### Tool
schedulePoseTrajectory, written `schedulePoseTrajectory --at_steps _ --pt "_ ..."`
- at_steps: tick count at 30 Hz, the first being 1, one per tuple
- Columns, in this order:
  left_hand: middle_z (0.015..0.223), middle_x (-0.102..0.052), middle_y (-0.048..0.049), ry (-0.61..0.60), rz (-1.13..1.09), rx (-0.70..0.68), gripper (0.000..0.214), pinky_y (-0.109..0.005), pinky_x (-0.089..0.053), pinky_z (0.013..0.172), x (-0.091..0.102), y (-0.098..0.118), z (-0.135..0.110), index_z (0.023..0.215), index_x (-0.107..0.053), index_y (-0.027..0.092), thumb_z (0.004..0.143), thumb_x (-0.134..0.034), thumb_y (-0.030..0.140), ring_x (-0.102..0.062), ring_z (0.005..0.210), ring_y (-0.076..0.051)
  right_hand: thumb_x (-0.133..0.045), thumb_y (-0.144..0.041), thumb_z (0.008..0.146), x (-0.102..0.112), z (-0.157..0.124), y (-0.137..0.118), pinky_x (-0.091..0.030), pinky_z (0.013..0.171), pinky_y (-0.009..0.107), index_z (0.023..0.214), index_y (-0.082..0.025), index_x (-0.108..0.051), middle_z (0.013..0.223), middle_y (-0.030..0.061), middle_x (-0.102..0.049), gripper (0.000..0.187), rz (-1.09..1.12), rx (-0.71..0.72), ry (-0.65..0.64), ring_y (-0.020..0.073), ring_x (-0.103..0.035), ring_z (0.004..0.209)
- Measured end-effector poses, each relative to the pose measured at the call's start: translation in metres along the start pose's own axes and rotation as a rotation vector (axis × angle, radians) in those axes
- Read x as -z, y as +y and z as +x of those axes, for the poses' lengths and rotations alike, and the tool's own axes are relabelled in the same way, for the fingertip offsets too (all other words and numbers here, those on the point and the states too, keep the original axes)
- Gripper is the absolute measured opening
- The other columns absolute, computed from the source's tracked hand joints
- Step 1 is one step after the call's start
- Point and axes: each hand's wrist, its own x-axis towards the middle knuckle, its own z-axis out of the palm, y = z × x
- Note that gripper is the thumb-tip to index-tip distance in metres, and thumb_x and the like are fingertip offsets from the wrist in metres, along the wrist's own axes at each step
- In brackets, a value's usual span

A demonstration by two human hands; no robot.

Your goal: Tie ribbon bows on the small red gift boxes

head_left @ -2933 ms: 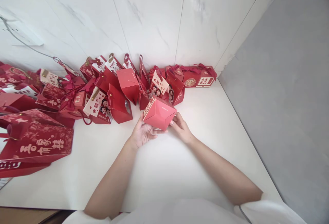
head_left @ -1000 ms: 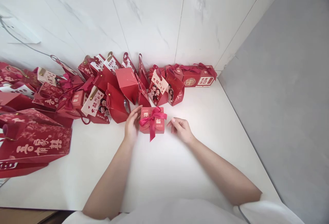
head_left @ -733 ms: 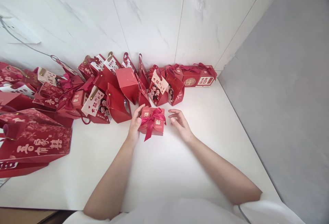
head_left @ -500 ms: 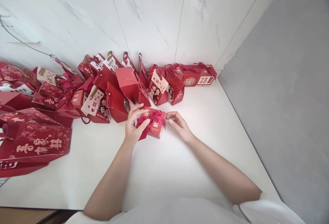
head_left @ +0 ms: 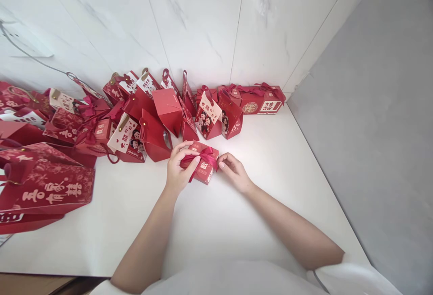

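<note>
A small red gift box (head_left: 204, 171) with a dark pink ribbon bow (head_left: 206, 156) rests tilted on the white counter (head_left: 216, 227). My left hand (head_left: 178, 167) wraps round the box's left side, thumb on the ribbon. My right hand (head_left: 233, 171) pinches the right end of the bow with its fingertips. Both hands are closed on the box and its ribbon.
Several red gift boxes and bags (head_left: 158, 114) are heaped along the marble wall behind the hands. Two long red boxes (head_left: 260, 101) lie in the far right corner. Large red bags (head_left: 43, 186) lie at the left. A grey wall (head_left: 372, 119) bounds the counter on the right.
The box was held bottom-up earlier, then set on the counter bow-up. My left hand has closed round it and tilted it, and my right hand has come in to pinch the bow.
</note>
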Motion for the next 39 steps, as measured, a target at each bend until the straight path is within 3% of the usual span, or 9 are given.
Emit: schedulePoseTrajectory --at_steps 4,8,12,17,23,28,34,39 --pt "0.125 -0.058 -0.006 -0.001 0.002 0.003 0.008 -0.042 -0.043 0.106 0.001 0.001 0.0 0.089 -0.068 0.021 0.082 -0.066 0.025 -0.058 0.117 -0.022 -0.055 -0.048 0.091 -0.006 -0.002 -0.004 -0.045 0.077 0.031 0.084 -0.019 -0.058 0.08 0.0021 -0.061 0.031 0.12 -0.05 -0.054 0.0153 -0.056 0.076" --pt "0.124 -0.058 -0.0056 -0.008 0.021 0.011 0.007 -0.039 -0.044 0.104 0.001 0.002 0.0 0.088 -0.067 0.021 0.082 -0.065 0.024 -0.058 0.117 -0.021 -0.071 -0.043 0.081 -0.009 -0.003 -0.006 -0.045 0.07 0.028 0.077 -0.017 -0.062 0.074 0.0008 -0.063 0.027 0.237 -0.116 -0.08 0.0132 -0.056 0.068" --pt "0.125 -0.058 -0.0052 -0.006 0.047 0.027 0.006 -0.039 -0.044 0.104 0.0 0.003 -0.001 0.087 -0.066 0.021 0.082 -0.064 0.023 -0.057 0.117 -0.021 -0.078 -0.038 0.074 -0.009 -0.004 -0.011 -0.047 0.068 0.028 0.072 -0.016 -0.065 0.071 0.001 -0.066 0.026 0.387 -0.192 -0.207 0.0124 -0.059 0.065" --pt "0.124 -0.058 -0.0054 0.009 0.078 0.041 0.005 -0.039 -0.043 0.104 -0.002 0.005 -0.002 0.084 -0.067 0.021 0.08 -0.065 0.023 -0.057 0.117 -0.021 -0.08 -0.034 0.073 -0.011 -0.008 -0.021 -0.046 0.059 0.025 0.073 -0.014 -0.067 0.067 0.0012 -0.068 0.023 0.421 -0.24 -0.325 0.0118 -0.062 0.059" --pt "0.122 -0.058 -0.0056 0.024 0.079 0.086 0.004 -0.04 -0.043 0.105 -0.005 0.006 -0.002 0.082 -0.067 0.021 0.079 -0.066 0.024 -0.058 0.116 -0.022 -0.08 -0.033 0.073 -0.013 -0.013 -0.026 -0.038 0.045 0.019 0.075 -0.013 -0.065 0.069 0.0032 -0.072 0.025 0.395 -0.365 -0.445 0.0149 -0.07 0.056" --pt "0.121 -0.059 -0.0058 0.038 0.059 0.114 0.004 -0.041 -0.043 0.105 -0.006 0.006 -0.003 0.081 -0.067 0.021 0.078 -0.066 0.023 -0.058 0.116 -0.023 -0.08 -0.033 0.072 -0.012 -0.014 -0.024 -0.045 0.049 0.019 0.078 -0.011 -0.071 0.073 0.0052 -0.073 0.024 0.319 -0.413 -0.541 0.0155 -0.072 0.06" --pt "0.121 -0.059 -0.0054 0.022 0.046 0.147 0.004 -0.04 -0.044 0.102 -0.006 0.01 -0.004 0.081 -0.067 0.021 0.078 -0.065 0.023 -0.059 0.114 -0.022 -0.081 -0.032 0.071 -0.011 -0.014 -0.017 -0.054 0.057 0.025 0.079 -0.01 -0.072 0.074 0.0066 -0.074 0.026 0.349 -0.417 -0.55 0.0162 -0.071 0.061" --pt "0.12 -0.06 -0.0052 0.02 0.062 0.136 0.004 -0.039 -0.044 0.103 -0.006 0.014 -0.005 0.082 -0.066 0.021 0.078 -0.065 0.023 -0.059 0.115 -0.022 -0.08 -0.034 0.072 -0.019 -0.02 -0.026 -0.059 0.065 0.032 0.078 -0.011 -0.069 0.076 0.0057 -0.073 0.026 0.425 -0.378 -0.562 0.0169 -0.072 0.067"
